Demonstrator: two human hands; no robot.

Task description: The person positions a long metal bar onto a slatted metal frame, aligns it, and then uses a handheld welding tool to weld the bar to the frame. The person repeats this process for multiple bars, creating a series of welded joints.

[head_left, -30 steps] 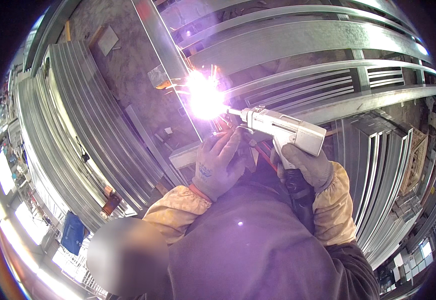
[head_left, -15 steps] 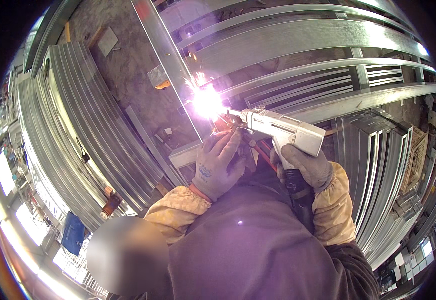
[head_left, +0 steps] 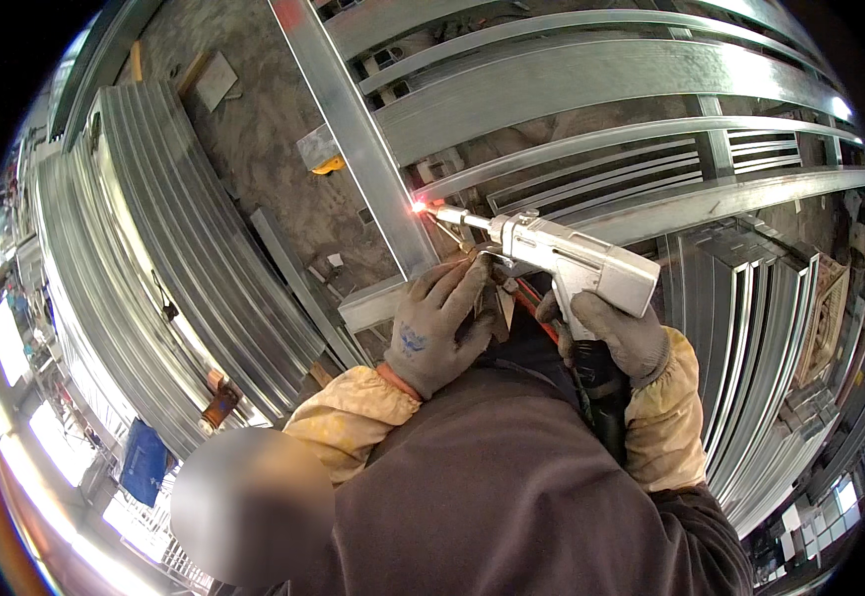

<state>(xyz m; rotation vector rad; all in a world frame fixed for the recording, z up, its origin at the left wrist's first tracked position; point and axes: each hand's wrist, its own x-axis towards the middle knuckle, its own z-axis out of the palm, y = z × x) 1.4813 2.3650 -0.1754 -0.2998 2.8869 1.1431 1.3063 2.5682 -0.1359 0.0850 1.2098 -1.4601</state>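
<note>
My right hand point(head_left: 619, 333), in a grey glove, grips the handle of a silver welding gun point(head_left: 579, 260). The gun's nozzle points left, its tip at the joint between a long steel tube point(head_left: 358, 139) and a crosswise steel bar point(head_left: 552, 149). A small red glow point(head_left: 420, 208) shows at that tip. Under the nozzle, my left hand point(head_left: 439, 323), also gloved, has its fingers bent together at the gun's front bracket point(head_left: 492, 256). What lies between those fingers is hidden. A black sleeve-covered cable point(head_left: 606, 397) runs down from the gun's handle.
Ribbed metal profiles point(head_left: 194, 248) are stacked on the left. More stacked metal lengths point(head_left: 750, 348) stand on the right. A yellow-orange object point(head_left: 328, 166) lies beyond the tube. A blue cloth point(head_left: 144, 462) hangs at lower left. The steel frame spans the far side.
The bright white-violet arc and its sparks have died down to a small red glow. The gun has shifted slightly right and down with my right hand. My left hand stays nearly in place.
</note>
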